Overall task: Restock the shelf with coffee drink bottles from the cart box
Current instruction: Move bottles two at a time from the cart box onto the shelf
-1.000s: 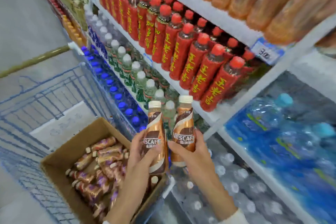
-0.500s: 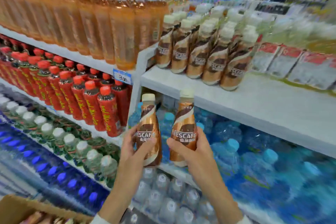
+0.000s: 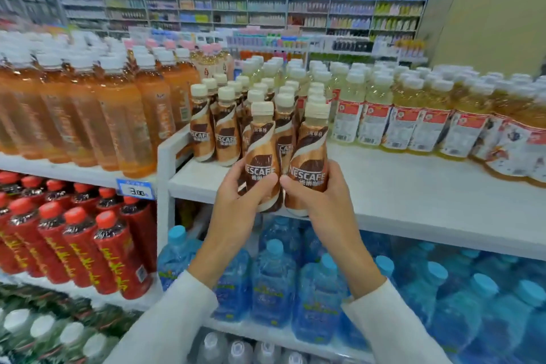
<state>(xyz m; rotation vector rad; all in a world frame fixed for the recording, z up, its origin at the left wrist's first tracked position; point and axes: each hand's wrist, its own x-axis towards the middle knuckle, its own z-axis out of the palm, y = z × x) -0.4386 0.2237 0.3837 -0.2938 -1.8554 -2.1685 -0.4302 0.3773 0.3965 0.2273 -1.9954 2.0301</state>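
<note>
My left hand (image 3: 240, 196) grips a brown coffee drink bottle (image 3: 261, 151) with a cream cap. My right hand (image 3: 317, 198) grips a second coffee bottle (image 3: 311, 156) right beside it. Both bottles are upright and touch each other, held at the front edge of the white top shelf (image 3: 413, 195). Behind them on that shelf stand several rows of the same coffee bottles (image 3: 224, 127). The cart and its box are out of view.
Orange tea bottles (image 3: 118, 115) fill the shelf to the left, pale yellow drink bottles (image 3: 413, 115) stand to the right. Red bottles (image 3: 88, 245) and blue water bottles (image 3: 274, 281) sit below. A white upright divider (image 3: 164, 186) borders the coffee section. More store shelving lines the back wall.
Both hands have risen with the two bottles from near the cart box up to the front edge of the coffee shelf. The view has tilted up and the box has left the frame.
</note>
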